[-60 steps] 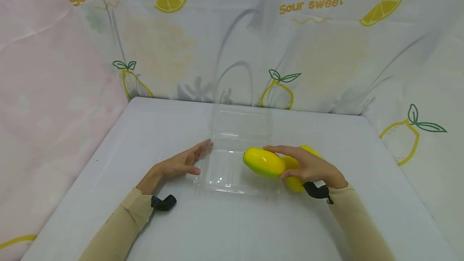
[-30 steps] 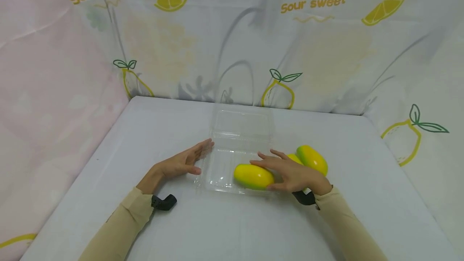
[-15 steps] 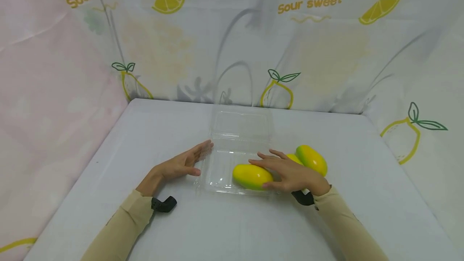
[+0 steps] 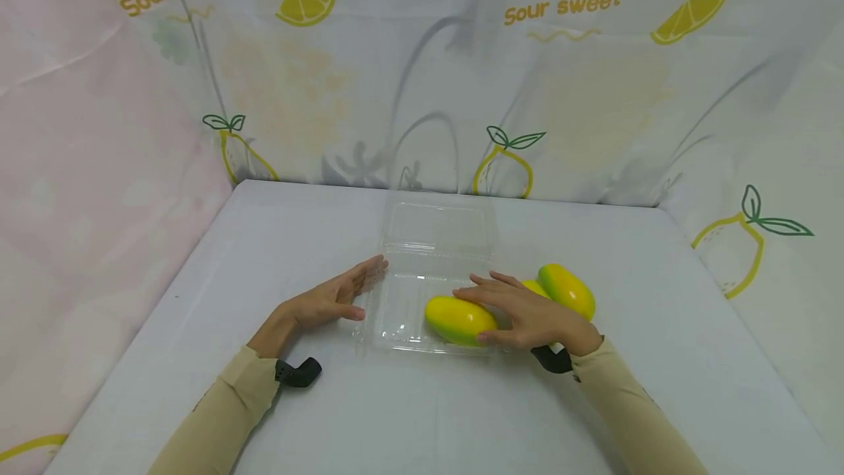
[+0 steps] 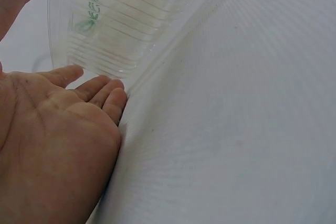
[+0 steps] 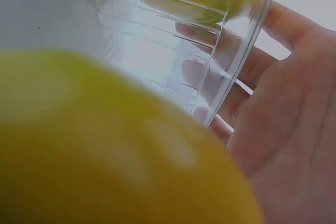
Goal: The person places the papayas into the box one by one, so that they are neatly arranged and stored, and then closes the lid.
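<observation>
A yellow-green mango (image 4: 455, 319) lies in the right part of a clear plastic clamshell container (image 4: 401, 306). My right hand (image 4: 527, 314) is at the container's right side, its fingers spread and loosely bent beside the mango. In the right wrist view, the fingers (image 6: 252, 66) lie along the clear wall, and the palm is not wrapped round anything. My left hand (image 4: 326, 299) stands on edge at the container's left side, fingers extended, thumb apart. The left wrist view shows the fingertips right at the ribbed wall (image 5: 121, 24), which bears green lettering.
Right of the container lie a mango (image 4: 570, 292) and another mango (image 4: 537, 288) that my right hand partly hides. The container's transparent lid (image 4: 438, 226) lies folded back toward the printed cloth wall (image 4: 369, 94). A white cloth covers the table (image 4: 395, 416).
My right hand has moved left and lowered the mango into the container, then loosened from it. The mango has since turned slightly. The left hand has stayed at the container's side.
</observation>
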The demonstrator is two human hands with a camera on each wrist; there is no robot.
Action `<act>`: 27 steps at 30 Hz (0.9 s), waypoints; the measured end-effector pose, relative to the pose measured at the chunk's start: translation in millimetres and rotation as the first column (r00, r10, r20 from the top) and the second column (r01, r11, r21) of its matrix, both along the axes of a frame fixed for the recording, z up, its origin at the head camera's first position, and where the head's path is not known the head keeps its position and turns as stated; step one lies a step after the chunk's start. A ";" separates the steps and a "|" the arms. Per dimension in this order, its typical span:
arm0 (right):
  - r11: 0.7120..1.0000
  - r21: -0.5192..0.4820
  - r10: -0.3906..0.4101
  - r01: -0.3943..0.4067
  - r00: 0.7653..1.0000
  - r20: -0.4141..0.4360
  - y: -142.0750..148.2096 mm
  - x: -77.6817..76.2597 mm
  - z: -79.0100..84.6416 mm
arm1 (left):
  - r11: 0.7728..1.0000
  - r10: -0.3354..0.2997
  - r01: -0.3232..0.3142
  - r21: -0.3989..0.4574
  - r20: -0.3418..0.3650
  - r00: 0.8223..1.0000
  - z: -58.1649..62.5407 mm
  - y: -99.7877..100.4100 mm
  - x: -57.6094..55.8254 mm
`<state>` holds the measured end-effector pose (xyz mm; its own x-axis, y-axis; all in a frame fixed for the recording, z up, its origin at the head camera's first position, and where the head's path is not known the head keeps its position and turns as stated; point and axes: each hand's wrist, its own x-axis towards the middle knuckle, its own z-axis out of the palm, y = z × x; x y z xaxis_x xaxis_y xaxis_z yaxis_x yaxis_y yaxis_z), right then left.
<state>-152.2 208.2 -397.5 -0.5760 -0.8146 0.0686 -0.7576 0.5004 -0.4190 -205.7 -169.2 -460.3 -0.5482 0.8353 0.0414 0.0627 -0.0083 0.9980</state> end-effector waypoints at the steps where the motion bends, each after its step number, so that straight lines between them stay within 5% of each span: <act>1: 1.000 -0.005 0.002 -0.002 1.000 -0.001 0.0 -0.3 -0.2 | 1.000 0.002 -0.002 -0.002 0.002 1.000 0.6 0.0 0.3; 10: 0.999 0.001 -0.042 0.042 0.997 0.064 2.4 -1.1 4.0 | 1.000 0.002 -0.002 -0.003 -0.006 1.000 1.4 0.5 0.2; 16: 0.992 -0.116 -0.051 0.057 0.997 0.049 19.6 -5.5 13.3 | 1.000 0.009 -0.009 -0.008 -0.008 1.000 0.8 0.9 0.6; 27: 0.941 -0.125 -0.315 0.314 0.949 0.009 80.4 -0.5 55.2 | 1.000 0.006 -0.006 0.002 -0.014 1.000 1.4 0.7 1.2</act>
